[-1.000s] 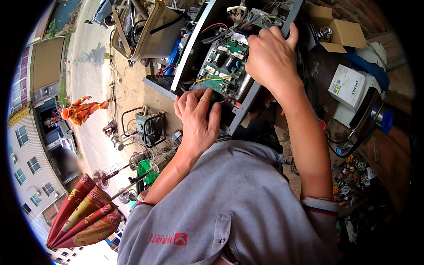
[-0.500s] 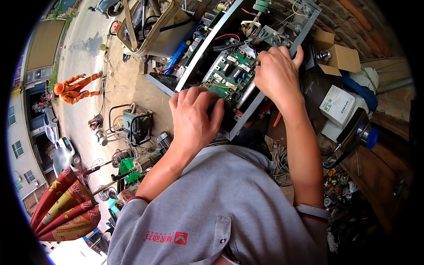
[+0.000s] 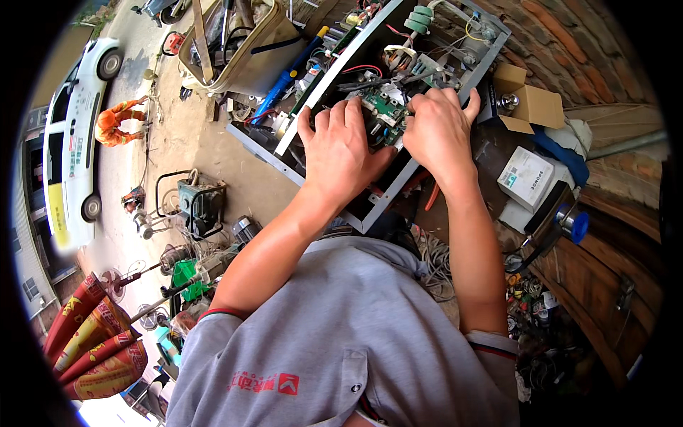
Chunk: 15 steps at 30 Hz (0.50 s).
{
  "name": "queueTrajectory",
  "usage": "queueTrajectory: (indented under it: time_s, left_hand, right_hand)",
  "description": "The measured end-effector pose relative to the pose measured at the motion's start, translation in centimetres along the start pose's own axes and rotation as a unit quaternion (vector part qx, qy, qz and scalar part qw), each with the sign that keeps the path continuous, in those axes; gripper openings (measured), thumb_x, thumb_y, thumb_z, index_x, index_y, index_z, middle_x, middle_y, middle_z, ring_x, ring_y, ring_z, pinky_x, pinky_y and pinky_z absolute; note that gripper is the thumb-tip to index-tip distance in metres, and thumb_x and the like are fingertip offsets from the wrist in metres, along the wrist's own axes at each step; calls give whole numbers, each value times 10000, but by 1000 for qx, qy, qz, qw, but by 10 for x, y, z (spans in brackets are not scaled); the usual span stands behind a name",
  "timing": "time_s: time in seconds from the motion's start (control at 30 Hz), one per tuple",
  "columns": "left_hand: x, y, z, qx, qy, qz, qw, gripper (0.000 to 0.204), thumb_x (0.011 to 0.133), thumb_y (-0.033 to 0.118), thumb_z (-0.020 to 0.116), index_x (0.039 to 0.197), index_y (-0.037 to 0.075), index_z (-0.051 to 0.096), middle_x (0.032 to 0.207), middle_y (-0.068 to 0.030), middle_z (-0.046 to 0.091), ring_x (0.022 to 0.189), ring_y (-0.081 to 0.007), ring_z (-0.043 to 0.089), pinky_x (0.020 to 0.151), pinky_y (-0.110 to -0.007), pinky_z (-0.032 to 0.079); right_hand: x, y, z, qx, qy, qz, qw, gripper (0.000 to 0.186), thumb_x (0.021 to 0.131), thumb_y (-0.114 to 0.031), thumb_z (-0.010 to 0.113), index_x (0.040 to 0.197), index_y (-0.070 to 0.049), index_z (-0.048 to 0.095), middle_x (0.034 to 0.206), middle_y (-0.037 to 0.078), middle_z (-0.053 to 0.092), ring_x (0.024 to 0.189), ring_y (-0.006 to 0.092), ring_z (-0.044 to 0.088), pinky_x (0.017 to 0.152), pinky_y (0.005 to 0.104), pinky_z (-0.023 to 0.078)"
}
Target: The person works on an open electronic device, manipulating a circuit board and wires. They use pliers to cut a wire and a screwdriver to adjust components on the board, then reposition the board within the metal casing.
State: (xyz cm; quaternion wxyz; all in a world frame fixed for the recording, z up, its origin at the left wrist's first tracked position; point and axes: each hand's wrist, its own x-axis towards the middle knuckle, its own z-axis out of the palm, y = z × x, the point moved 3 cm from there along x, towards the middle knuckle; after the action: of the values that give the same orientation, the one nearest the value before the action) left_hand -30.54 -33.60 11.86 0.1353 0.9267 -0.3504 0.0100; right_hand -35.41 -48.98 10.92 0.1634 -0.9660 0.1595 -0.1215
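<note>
A green circuit board (image 3: 384, 107) with black and white components lies inside an open grey metal case (image 3: 409, 171). Across the near-left part of the board reaches my left hand (image 3: 341, 146), its fingers stretched forward and its thumb out to the right. That hand hides much of the board beneath it. My right hand (image 3: 441, 132) is curled over the board's right edge, just inside the case's side rail, with its fingertips hidden. Wires and a green ring coil (image 3: 418, 20) sit at the far end of the case.
Left of the case stand a tool-filled beige bin (image 3: 245, 67) and a blue tube-shaped tool (image 3: 281, 87). An open cardboard box (image 3: 542, 107) and a white box (image 3: 526, 178) are at right. A framed machine (image 3: 201, 206) sits on the ground; beyond are a person in orange (image 3: 117, 124) and a white van (image 3: 75, 142).
My left hand has moved forward and right, from the board's near-left edge to over the board. My right hand has shifted slightly nearer. A white van has come into view at left.
</note>
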Motion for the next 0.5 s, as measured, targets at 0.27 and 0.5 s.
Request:
queueTrajectory:
  time_s: [0.27, 0.5]
  left_hand:
    - [3, -4, 6, -43, 8, -9, 999, 859, 676, 411, 880, 1352, 10, 534, 1249, -178, 594, 1208, -362, 543, 1143, -641, 241]
    - [3, -6, 7, -57, 21, 4, 998, 843, 675, 410, 872, 1339, 12, 538, 1243, -179, 585, 1208, -368, 540, 1135, -657, 242]
  right_hand:
    - [0, 0, -1, 3, -7, 5, 1000, 62, 769, -34, 669, 819, -32, 705, 913, 115, 678, 1037, 320, 614, 1146, 686, 209]
    - [0, 1, -1, 6, -14, 11, 1000, 70, 772, -39, 667, 832, -27, 701, 930, 127, 677, 1053, 326, 611, 1149, 687, 201]
